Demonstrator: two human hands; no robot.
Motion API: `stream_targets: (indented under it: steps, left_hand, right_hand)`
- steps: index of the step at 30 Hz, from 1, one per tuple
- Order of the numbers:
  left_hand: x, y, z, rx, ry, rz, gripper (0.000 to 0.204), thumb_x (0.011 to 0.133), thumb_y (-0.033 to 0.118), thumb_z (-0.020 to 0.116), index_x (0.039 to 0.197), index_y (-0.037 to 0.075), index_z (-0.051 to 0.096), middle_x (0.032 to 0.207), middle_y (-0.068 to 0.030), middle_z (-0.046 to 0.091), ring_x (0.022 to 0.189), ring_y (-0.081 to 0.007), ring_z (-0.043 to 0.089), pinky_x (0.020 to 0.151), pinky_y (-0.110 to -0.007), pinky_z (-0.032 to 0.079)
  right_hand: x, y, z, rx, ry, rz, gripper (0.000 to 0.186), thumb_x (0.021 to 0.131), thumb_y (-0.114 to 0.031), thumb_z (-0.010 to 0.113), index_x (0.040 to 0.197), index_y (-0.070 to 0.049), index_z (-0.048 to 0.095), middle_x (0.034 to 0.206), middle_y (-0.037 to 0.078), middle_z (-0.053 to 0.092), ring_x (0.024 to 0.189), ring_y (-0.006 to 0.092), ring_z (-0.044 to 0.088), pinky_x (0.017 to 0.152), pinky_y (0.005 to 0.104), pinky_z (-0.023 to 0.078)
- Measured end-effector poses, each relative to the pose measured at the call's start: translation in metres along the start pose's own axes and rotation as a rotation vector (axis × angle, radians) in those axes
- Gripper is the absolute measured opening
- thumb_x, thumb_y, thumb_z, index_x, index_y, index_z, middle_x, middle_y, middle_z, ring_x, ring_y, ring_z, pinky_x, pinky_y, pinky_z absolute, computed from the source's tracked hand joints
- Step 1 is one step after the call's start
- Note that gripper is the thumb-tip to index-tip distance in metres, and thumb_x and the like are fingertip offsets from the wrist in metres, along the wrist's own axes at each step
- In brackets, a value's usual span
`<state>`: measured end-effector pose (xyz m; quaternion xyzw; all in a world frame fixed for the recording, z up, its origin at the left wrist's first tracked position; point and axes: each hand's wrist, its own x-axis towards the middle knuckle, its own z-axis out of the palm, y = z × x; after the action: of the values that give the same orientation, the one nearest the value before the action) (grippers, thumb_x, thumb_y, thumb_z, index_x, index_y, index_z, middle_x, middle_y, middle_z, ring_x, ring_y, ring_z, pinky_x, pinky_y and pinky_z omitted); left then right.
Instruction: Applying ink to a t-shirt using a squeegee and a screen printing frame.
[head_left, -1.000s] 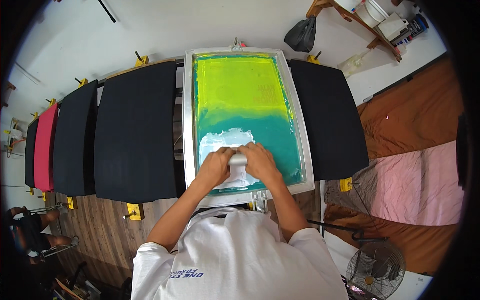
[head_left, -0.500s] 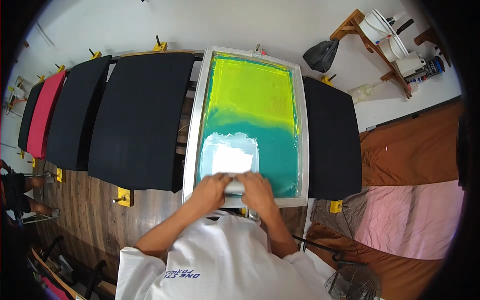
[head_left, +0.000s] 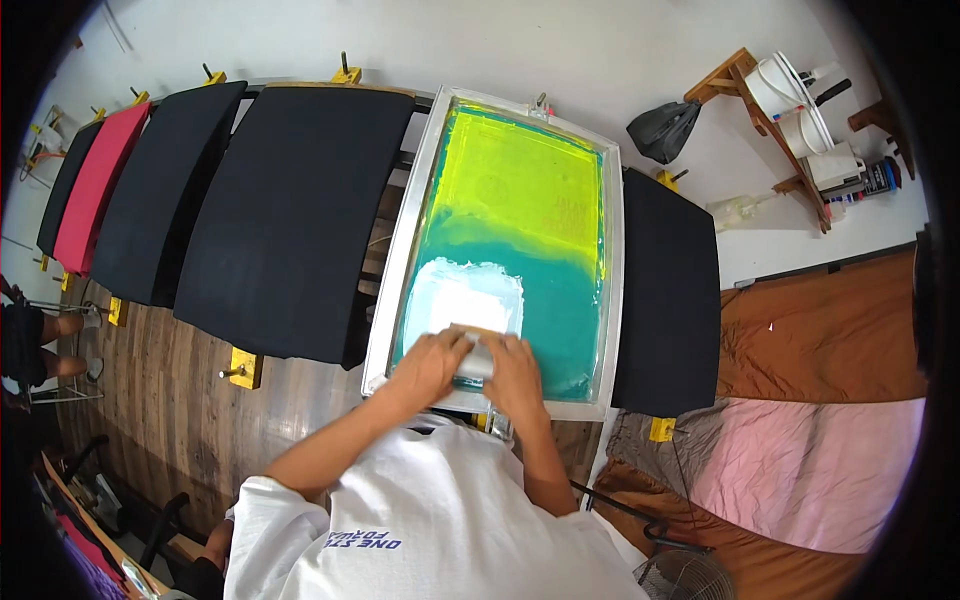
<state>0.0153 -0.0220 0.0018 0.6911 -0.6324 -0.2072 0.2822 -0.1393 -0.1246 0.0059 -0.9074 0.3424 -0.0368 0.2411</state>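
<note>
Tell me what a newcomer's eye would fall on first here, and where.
Probably the yellow-green and teal screen near the centre, in its silvery frame. At its near end, the left hand and right hand grip a grey bar by a white patch. Far left, a pink-red panel stands out among black panels.

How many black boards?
4: the largest board left of the silver frame, a second beside it, a third beyond the red board, a fourth right of the frame. Another may hide underneath.

White T-shirt (head_left: 440, 515), apparently blue lettering (head_left: 362, 540)
</note>
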Motion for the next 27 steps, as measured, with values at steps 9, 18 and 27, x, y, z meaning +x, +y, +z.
stream_targets:
  steps: [9,18,27]
  left_hand:
    - [-0.023,0.015,-0.015,-0.068,-0.123,-0.130,0.040,0.069,-0.004,0.064,0.110,-0.004,0.062,0.114,-0.0229,0.064,0.102,-0.0390,0.063,0.092,-0.046,0.049]
    - [0.029,-0.029,-0.018,-0.041,0.031,0.007,0.050,0.065,-0.012,0.060,0.115,-0.003,0.059,0.110,-0.0254,0.062,0.099,-0.0456,0.061,0.086,-0.049,0.051]
    - [-0.049,0.023,-0.009,-0.047,-0.138,-0.106,0.063,0.064,-0.010,0.063,0.126,-0.002,0.057,0.133,-0.0234,0.056,0.111,-0.0420,0.060,0.096,-0.048,0.049]
  right_hand:
    - [-0.010,-0.020,-0.017,0.012,-0.153,-0.049,0.053,0.065,0.007,0.067,0.117,-0.006,0.066,0.109,0.017,0.064,0.103,0.0380,0.060,0.090,0.0453,0.050]
    - [0.055,-0.001,-0.005,-0.053,0.004,-0.128,0.047,0.071,0.008,0.061,0.117,-0.006,0.064,0.109,0.015,0.063,0.103,0.0367,0.058,0.086,0.0464,0.051]
    - [-0.040,-0.025,0.002,0.044,-0.071,-0.067,0.044,0.074,0.006,0.059,0.117,-0.002,0.062,0.118,0.017,0.057,0.115,0.0353,0.052,0.091,0.0470,0.046]
